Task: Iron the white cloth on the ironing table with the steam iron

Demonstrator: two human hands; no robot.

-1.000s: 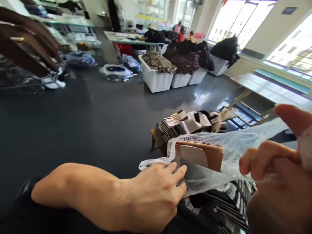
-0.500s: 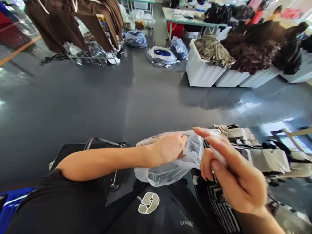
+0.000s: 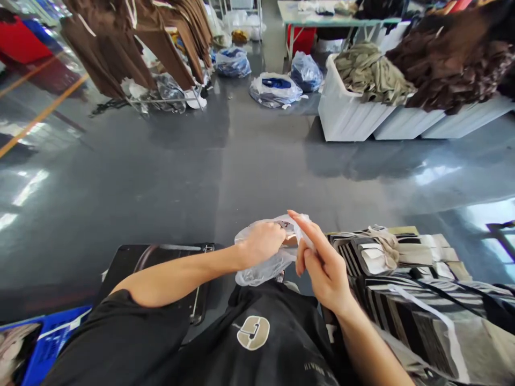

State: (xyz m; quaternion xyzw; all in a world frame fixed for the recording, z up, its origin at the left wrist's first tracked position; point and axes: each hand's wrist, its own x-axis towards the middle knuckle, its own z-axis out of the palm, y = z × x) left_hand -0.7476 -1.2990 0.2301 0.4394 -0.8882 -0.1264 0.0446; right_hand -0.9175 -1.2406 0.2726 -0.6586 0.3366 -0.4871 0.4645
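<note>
A clear plastic bag (image 3: 263,272) is held up in front of my black shirt, between my two hands. My left hand (image 3: 262,245) is closed in a fist over the left part of its rim. On the other side, my right hand (image 3: 324,262) grips the bag's right edge, its index finger stretched out along the plastic. Dark printing shows near the top of the bag. What lies inside, if anything, I cannot make out. Close to my right forearm are stacks of striped black, white and beige folded fabric (image 3: 406,311).
A black panel with metal fittings (image 3: 169,252) lies to my left, above a blue crate (image 3: 60,335). Across the grey floor stand white bins (image 3: 354,118) heaped with garments, filled plastic bags (image 3: 276,96), a rack of brown trousers (image 3: 108,48) and a table (image 3: 341,22).
My right hand has moved left, closer to my left hand, and the bag's opening looks narrower. My view has shifted, bringing more of the striped stacks into sight.
</note>
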